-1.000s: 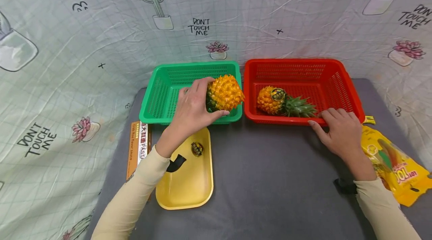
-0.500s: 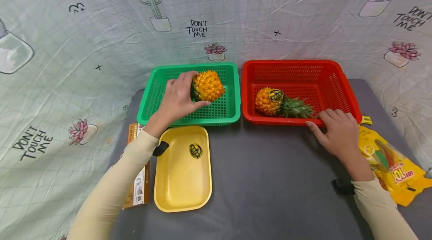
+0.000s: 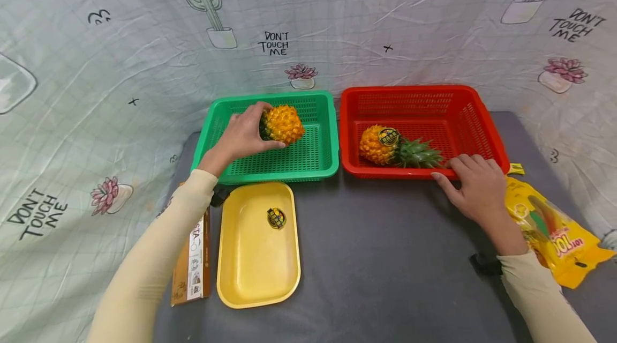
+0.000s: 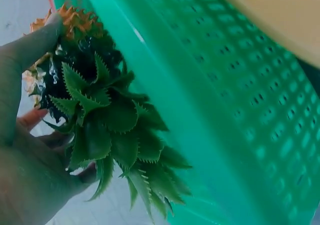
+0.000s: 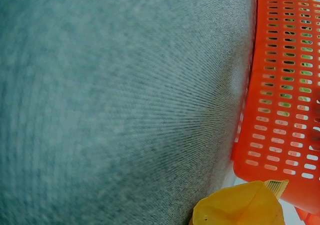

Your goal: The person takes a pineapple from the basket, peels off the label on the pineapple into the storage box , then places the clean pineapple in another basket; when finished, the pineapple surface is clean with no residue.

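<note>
Over the green basket [image 3: 332, 158], my left hand [image 3: 245, 133] grips a small orange pineapple [image 3: 285, 125], thumb on the near side and fingers over the far side. The left wrist view shows its spiky green crown [image 4: 125, 135] pointing back past the palm, beside the basket's wall. I cannot tell whether the fruit touches the basket floor. My right hand [image 3: 477, 187] holds the front rim of the red basket [image 3: 424, 97], fingers over the edge and thumb along the outside. Inside that basket a second pineapple [image 3: 375, 146] with a round label lies on its side, crown to the right.
A yellow tray [image 3: 257, 278] with a round dark sticker [image 3: 276, 218] stands in front of the green basket. Left of it lies a pasta box [image 3: 193, 273], partly under my sleeve. A yellow snack bag [image 3: 554, 236] lies beside my right forearm. A printed cloth hangs behind.
My left hand has carried the pineapple leftward from the green basket's right edge to over its middle, and a little lower. My right hand has stayed on the red rim.
</note>
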`<move>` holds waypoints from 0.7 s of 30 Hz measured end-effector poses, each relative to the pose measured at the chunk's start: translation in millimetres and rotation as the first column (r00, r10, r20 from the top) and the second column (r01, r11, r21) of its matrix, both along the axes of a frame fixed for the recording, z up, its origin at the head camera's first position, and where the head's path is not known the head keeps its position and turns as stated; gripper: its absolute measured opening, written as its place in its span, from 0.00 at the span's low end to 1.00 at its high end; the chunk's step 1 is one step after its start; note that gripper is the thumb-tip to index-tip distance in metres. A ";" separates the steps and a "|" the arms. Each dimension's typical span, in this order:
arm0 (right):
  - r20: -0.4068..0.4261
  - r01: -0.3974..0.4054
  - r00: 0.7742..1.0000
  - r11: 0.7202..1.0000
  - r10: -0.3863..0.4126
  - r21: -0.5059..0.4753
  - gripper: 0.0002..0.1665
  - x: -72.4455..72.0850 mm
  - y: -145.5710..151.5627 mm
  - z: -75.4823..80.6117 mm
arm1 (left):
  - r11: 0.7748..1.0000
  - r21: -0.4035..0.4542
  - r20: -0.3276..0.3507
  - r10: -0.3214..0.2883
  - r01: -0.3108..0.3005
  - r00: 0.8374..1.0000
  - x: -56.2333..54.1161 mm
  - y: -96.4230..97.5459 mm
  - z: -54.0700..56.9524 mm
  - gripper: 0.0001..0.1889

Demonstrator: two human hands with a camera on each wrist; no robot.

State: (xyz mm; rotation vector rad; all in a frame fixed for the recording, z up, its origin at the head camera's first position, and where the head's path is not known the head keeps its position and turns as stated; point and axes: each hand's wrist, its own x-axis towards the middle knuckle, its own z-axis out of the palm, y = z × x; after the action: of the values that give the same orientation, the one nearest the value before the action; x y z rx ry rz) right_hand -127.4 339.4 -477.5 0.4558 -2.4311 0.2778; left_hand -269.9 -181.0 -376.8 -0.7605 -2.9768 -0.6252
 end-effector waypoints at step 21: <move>-0.043 -0.009 0.999 1.000 0.009 -0.010 0.42 -0.6 -1.6 -2.1 | 0.993 -0.108 0.207 0.073 -0.051 0.976 -43.8 -19.0 -36.2 0.52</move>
State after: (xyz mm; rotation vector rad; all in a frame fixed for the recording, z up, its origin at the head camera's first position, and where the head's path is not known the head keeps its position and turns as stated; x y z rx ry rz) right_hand -128.0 337.7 -479.6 0.4635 -2.3851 0.2817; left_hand -313.7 -200.0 -413.1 -0.6407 -3.2345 -0.5885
